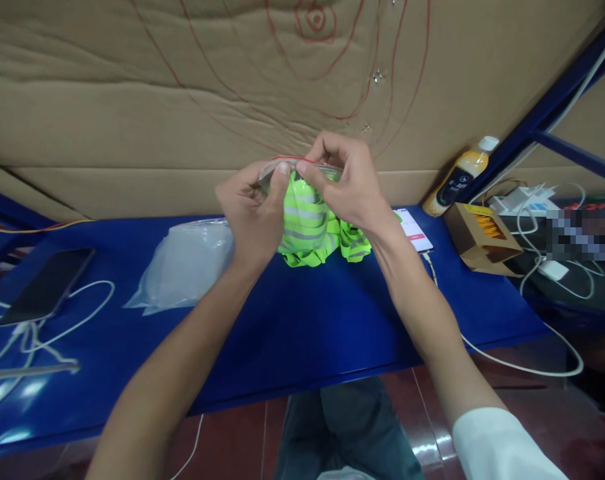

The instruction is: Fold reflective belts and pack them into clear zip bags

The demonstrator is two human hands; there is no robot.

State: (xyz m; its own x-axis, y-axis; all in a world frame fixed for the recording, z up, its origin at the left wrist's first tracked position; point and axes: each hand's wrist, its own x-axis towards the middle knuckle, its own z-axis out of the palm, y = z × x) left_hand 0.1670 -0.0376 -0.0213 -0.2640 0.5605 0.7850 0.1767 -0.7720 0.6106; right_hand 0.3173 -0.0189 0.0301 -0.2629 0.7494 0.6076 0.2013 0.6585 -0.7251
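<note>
Left hand (256,207) and right hand (348,179) are both pinching the clear bag (268,172) tight at its red-edged top, far middle of the desk (307,333). Green striped fabric (305,217) is apparently already sitting inside; sealing's looking left, can't tell if closed.

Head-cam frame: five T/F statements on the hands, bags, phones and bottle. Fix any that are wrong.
1. The left hand and right hand both hold the top of a clear bag. True.
2. The striped material below the hands is red and black. False: it is lime green with greyish stripes.
3. The bottle beside the open cardboard box has a white cap. True.
4. The translucent plastic lies right of both hands. False: it lies to their left.
5. The phone at the far left has a lit screen. False: its screen is dark.
</note>
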